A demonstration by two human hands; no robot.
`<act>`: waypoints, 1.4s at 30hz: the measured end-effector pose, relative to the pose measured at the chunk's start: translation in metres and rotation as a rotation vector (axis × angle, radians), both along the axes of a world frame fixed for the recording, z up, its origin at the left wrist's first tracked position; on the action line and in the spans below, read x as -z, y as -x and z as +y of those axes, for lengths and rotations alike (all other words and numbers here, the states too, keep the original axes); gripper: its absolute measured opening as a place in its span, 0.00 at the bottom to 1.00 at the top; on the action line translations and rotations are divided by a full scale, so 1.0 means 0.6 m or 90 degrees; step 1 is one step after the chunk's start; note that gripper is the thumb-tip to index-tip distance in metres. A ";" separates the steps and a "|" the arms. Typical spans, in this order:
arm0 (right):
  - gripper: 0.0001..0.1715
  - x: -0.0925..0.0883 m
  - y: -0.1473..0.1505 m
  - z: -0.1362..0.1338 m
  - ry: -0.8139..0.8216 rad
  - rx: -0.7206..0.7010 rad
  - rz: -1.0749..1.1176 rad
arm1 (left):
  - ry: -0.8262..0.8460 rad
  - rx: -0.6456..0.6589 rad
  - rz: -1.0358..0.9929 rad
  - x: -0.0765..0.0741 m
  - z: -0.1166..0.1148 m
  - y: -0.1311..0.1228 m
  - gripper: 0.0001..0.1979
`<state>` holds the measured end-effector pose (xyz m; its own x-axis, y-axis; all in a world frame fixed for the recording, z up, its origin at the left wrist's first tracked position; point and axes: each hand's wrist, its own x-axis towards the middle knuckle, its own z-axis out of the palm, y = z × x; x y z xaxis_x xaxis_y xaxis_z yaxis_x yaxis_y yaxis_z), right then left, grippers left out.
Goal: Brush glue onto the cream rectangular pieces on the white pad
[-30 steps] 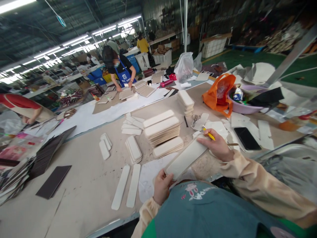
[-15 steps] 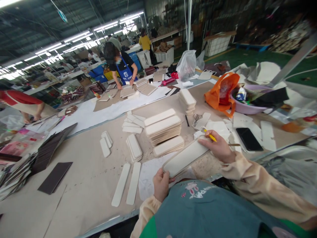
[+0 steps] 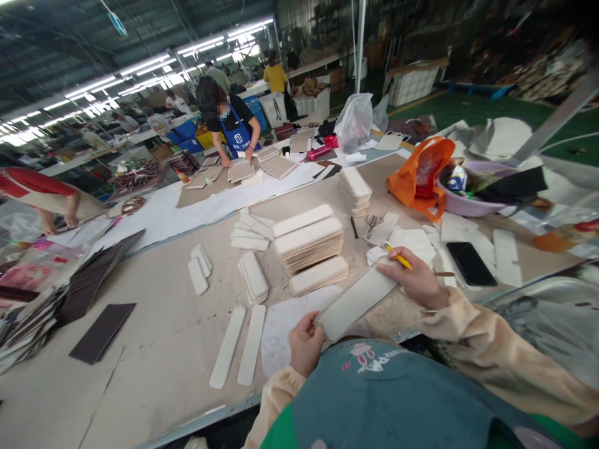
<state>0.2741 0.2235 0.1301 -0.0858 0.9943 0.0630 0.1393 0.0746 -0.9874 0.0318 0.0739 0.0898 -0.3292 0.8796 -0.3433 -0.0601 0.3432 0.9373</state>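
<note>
A long cream rounded panel (image 3: 356, 300) is held between both hands above the near table edge. My left hand (image 3: 305, 343) grips its near end. My right hand (image 3: 414, 279) holds its far end and also has a yellow pen (image 3: 399, 258) between the fingers. Just beyond the panel lie stacks of the same cream panels (image 3: 309, 240), and two single panels (image 3: 238, 345) lie flat to the left.
Scissors (image 3: 370, 223), a black phone (image 3: 470, 263), an orange bag (image 3: 418, 176) and a pink basin (image 3: 468, 202) sit to the right. Dark boards (image 3: 100, 332) lie at the left. A person in a blue apron (image 3: 233, 130) works at the table's far end.
The panel has tilted slightly in my hands, its near end now lower against my left hand; both hands stay at its ends.
</note>
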 end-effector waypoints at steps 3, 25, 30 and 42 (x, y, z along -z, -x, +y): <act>0.22 -0.002 0.002 -0.001 0.002 0.003 -0.010 | 0.000 0.010 0.033 -0.003 0.001 0.000 0.13; 0.23 -0.016 0.019 0.008 0.007 -0.010 0.070 | 0.105 0.088 -0.469 -0.031 0.002 0.000 0.27; 0.25 -0.017 0.028 0.014 0.039 -0.021 0.099 | 0.101 0.112 -0.487 -0.052 0.002 -0.006 0.34; 0.24 0.002 0.022 0.013 0.047 -0.022 0.135 | 0.049 0.067 -0.381 -0.006 0.000 -0.010 0.21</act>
